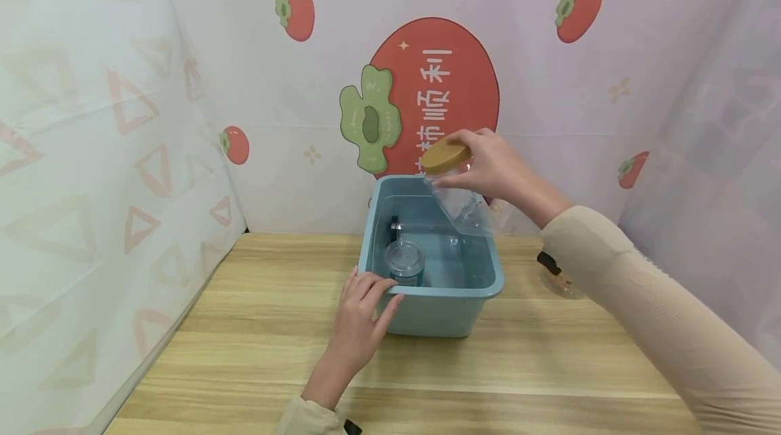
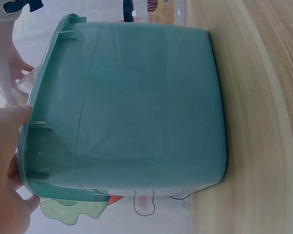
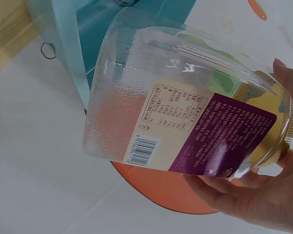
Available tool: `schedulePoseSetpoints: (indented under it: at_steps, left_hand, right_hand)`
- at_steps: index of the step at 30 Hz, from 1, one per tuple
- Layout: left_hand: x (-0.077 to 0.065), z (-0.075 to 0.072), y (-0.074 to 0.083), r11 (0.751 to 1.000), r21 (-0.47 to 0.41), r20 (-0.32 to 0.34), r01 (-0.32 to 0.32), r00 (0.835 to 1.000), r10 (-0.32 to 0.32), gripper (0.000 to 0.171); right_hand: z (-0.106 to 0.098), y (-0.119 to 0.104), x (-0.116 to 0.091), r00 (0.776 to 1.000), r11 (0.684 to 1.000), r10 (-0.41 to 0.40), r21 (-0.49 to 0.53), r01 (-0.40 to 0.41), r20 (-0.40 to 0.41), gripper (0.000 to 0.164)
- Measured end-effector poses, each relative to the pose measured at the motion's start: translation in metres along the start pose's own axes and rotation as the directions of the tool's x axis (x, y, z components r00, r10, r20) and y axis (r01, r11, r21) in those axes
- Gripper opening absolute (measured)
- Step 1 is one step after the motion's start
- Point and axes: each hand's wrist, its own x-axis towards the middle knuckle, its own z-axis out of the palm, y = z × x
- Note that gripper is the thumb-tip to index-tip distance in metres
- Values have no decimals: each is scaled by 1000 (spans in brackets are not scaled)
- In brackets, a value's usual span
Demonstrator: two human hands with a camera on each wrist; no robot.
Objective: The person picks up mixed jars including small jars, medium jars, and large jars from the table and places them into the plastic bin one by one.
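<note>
A clear plastic jar (image 1: 466,208) with a gold lid is held in my right hand (image 1: 497,167) over the back right of a blue plastic bin (image 1: 427,316). The jar hangs tilted, lid up and toward the left. In the right wrist view, its body shows a cream and purple label (image 3: 200,129) and moisture-like drops inside the base. Fingers and thumb grip it around the lid end. My left hand (image 1: 356,323) grips the bin's rim at the near left corner. Inside the bin stand a clear lidded container (image 1: 405,257) and, behind it, a clear jar with a black lid (image 1: 394,228), apparently lying down.
On the wooden table (image 1: 262,354), right of the bin, a clear jar with a black lid (image 1: 561,282) lies partly behind my right sleeve. A printed curtain (image 1: 293,83) hangs behind the table, with more cloth at both sides.
</note>
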Motion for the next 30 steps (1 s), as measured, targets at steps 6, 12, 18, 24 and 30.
schedulePoseSetpoints:
  at_steps: [6,12,18,24,30]
  left_hand:
    - [0,0,0,1000,-2,-5,-3,1000,3,21]
    - [0,1,-1,1000,-1,-10,-8,1000,8,21]
    - [0,0,-1,1000,-2,-7,-8,1000,8,20]
    - [0,-1,0,1000,3,0,-1,1000,1,21]
    - [0,-1,0,1000,3,3,2,1000,-2,21]
  right_hand:
    - [4,0,3,1000,1000,8,11,-8,7,82]
    - [9,0,6,1000,1000,9,16,-9,12,82]
    - [13,-1,8,1000,1000,12,17,-12,14,83]
    - [18,-3,12,1000,1000,17,22,-17,20,84]
    - [22,-4,15,1000,1000,12,24,-13,23,84]
